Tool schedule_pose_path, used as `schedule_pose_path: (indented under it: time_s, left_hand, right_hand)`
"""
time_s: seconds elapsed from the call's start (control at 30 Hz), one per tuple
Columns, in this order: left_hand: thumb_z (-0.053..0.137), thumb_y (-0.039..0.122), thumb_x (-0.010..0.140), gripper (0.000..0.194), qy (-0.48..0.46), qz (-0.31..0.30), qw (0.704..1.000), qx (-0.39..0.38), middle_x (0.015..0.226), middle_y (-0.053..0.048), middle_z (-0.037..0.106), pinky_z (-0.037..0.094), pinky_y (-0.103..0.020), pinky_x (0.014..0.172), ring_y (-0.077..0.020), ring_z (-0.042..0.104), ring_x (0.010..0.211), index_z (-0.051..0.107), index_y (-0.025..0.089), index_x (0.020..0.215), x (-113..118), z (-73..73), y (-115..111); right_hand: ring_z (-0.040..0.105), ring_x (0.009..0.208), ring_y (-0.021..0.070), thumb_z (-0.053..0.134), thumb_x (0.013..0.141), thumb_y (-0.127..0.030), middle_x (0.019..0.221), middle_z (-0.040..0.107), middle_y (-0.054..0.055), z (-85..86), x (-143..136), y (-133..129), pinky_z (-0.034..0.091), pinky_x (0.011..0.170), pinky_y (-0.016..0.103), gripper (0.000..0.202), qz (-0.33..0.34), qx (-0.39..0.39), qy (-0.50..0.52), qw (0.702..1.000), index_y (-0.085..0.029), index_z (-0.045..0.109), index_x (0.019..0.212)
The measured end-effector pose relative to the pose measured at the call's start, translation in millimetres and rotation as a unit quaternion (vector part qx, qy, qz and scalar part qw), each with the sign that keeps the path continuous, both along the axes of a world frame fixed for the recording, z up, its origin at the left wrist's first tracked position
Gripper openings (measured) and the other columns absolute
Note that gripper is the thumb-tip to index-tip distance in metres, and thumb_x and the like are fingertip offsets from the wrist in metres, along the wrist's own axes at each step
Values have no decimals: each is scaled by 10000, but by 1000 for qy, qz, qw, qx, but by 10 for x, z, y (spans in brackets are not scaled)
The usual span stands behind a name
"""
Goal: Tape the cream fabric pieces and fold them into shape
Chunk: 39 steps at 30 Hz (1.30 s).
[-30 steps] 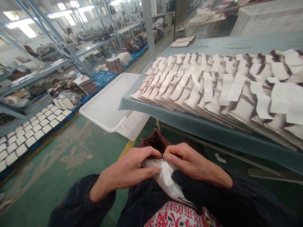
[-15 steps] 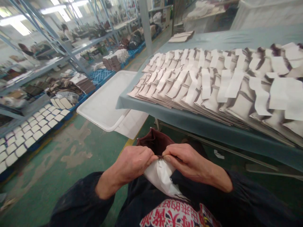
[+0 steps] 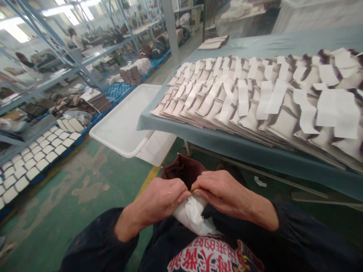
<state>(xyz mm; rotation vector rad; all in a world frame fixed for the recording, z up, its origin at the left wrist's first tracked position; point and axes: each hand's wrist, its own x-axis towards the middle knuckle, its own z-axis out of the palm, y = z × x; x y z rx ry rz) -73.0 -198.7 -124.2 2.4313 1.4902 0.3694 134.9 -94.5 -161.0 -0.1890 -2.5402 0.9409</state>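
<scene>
Close to my body I hold a dark maroon bag [image 3: 195,166] that gapes open away from me, with a white lining or sheet [image 3: 191,215] folded over its near edge. My left hand [image 3: 159,200] pinches this edge from the left. From the right, my right hand [image 3: 227,194] grips the same edge, and the thumbs nearly meet in the middle. Both hands are closed, and the fingertips and the exact bit between them are partly hidden. The white piece hangs down crumpled against my printed apron [image 3: 210,255].
A table with a blue-green cover [image 3: 227,139] bears overlapping rows of beige fabric pieces [image 3: 283,124] with white strips. Left of it stands a white plastic tub [image 3: 124,121]. Further left are shelving, blue pallets [image 3: 119,90] and light pads [image 3: 31,162]. People sit in the background.
Both thumbs have come closer together on the edge, and the white piece has bunched up and hangs shorter. The view has shifted slightly.
</scene>
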Motion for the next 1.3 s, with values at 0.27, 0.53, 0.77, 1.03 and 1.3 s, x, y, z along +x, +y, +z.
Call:
schedule_pose_path:
  time_s: [0.27, 0.53, 0.77, 1.03, 1.3]
  left_hand:
    - [445, 408, 1052, 379, -26, 41, 999, -16, 662, 5, 680, 381, -252, 542, -133, 618, 579, 642, 179, 822, 22, -5, -53]
    - [561, 154, 851, 261, -74, 38, 996, 10, 527, 56, 484, 261, -284, 493, -104, 416, 485, 476, 208, 610, 227, 139, -116]
    - [551, 135, 805, 305, -233, 119, 959, -112, 537, 94, 319, 192, -226, 463, -57, 270, 477, 348, 202, 588, 271, 15, -176]
    - [561, 182, 851, 380, -229, 134, 951, -156, 542, 92, 258, 168, -244, 475, -66, 232, 490, 288, 209, 588, 262, 89, -189]
    - [571, 173, 878, 426, -272, 104, 950, -112, 538, 98, 238, 168, -242, 472, -57, 215, 467, 246, 213, 604, 307, -58, -220]
  right_hand:
    - [586, 711, 160, 409, 1053, -215, 802, 692, 40, 77, 23, -63, 388, 647, 288, 261, 6, 21, -3, 1000, -176, 639, 936]
    - [568, 724, 170, 419, 1037, -194, 802, 688, 41, 227, 73, -141, 400, 686, 311, 246, 41, -3, 6, 999, -191, 648, 948]
    - [591, 777, 162, 482, 1057, -268, 832, 699, 45, 125, 102, -82, 418, 735, 307, 227, 40, -58, 34, 997, -190, 664, 946]
    - [563, 770, 159, 496, 1048, -248, 826, 689, 36, 153, 66, -112, 399, 733, 310, 206, 34, -52, 56, 996, -186, 660, 941]
    - [562, 781, 144, 528, 1049, -338, 815, 648, 22, -104, 54, -121, 421, 735, 271, 258, 24, -162, 56, 985, -186, 638, 872]
